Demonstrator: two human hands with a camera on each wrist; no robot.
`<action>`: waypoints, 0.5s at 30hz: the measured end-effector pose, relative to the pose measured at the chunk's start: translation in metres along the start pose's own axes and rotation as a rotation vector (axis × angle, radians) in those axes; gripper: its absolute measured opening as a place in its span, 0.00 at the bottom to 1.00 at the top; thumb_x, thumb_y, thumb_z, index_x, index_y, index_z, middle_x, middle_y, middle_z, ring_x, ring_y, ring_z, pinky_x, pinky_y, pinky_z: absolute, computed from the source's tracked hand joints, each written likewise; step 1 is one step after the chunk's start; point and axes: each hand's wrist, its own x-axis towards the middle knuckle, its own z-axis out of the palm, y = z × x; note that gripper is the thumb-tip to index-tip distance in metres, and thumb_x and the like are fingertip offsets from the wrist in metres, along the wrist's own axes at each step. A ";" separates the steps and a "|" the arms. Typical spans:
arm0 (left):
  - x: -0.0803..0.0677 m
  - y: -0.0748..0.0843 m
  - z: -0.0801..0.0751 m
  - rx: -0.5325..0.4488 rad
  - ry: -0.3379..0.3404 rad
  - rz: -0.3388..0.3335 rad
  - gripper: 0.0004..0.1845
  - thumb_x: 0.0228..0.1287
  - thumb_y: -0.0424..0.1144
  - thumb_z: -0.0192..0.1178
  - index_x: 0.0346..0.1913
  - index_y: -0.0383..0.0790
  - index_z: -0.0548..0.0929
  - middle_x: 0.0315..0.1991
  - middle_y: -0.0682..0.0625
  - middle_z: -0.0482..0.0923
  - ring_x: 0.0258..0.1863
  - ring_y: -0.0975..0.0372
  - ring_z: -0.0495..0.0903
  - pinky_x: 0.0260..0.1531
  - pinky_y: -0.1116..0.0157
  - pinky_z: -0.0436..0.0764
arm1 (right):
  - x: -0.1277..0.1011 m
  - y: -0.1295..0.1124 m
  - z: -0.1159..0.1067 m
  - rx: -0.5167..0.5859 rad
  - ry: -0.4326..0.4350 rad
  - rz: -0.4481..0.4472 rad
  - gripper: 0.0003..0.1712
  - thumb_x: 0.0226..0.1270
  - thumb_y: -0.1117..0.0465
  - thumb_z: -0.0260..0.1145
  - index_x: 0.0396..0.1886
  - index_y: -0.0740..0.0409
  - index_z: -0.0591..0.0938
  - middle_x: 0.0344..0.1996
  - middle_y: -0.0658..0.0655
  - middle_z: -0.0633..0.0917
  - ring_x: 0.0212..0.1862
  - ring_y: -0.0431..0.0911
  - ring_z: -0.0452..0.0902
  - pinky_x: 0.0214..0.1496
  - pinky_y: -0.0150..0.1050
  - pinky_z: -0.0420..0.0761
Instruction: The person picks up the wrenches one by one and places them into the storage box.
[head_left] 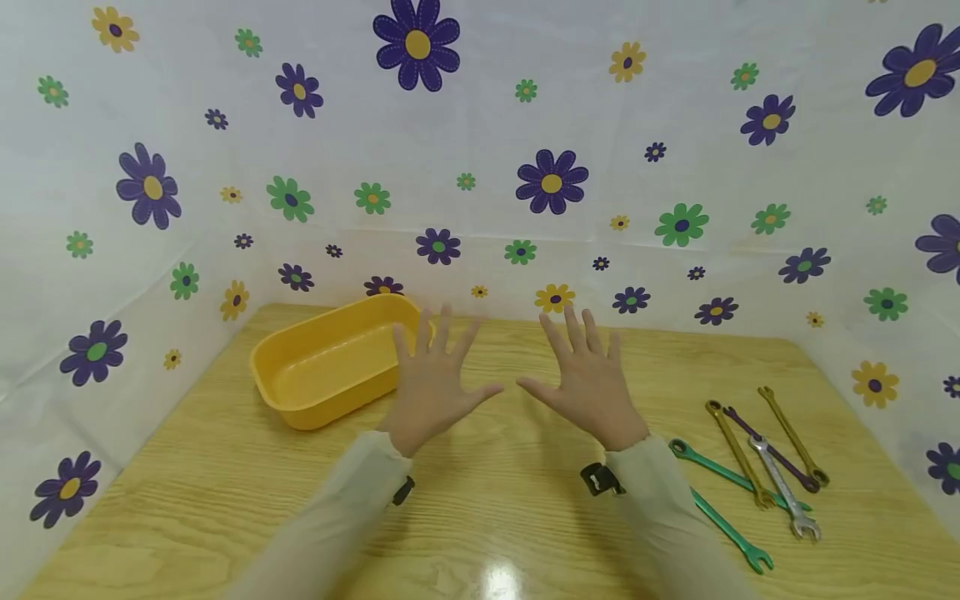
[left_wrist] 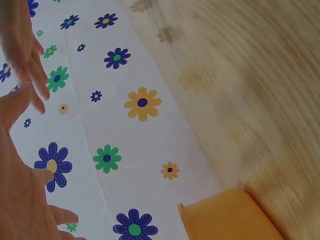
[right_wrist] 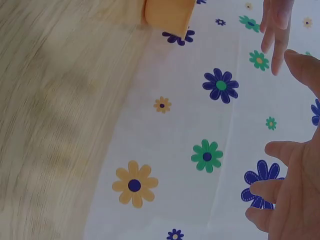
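Two hands: both are hovering above the table (head_left: pixel 187 492) with fingers spread straight, palms down, holding nothing.
Tub: a yellow tub (head_left: pixel 333 360) is sitting on the table at the left, near the back wall, nothing showing inside it.
Left hand: the left hand (head_left: pixel 433 379) is hanging just right of the tub, its fingers overlapping the tub's right end in the head view; whether they are touching it cannot be told.
Right hand: the right hand (head_left: pixel 585 379) is hovering beside the left, thumbs pointing at each other with a gap between.
Wrenches: a cluster of wrenches (head_left: pixel 757 471) is lying on the table at the right, well apart from the right hand, green, gold, purple and silver ones crossing one another.
Backdrop: a white flowered sheet (head_left: pixel 480 150) is covering the walls around the table.
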 end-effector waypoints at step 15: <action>-0.012 -0.045 -0.011 -0.069 0.041 -0.060 0.49 0.53 0.70 0.52 0.74 0.52 0.50 0.75 0.39 0.39 0.73 0.39 0.39 0.63 0.32 0.35 | 0.032 -0.032 0.013 0.021 -0.009 -0.059 0.51 0.58 0.29 0.54 0.75 0.45 0.49 0.75 0.60 0.49 0.76 0.56 0.38 0.70 0.66 0.46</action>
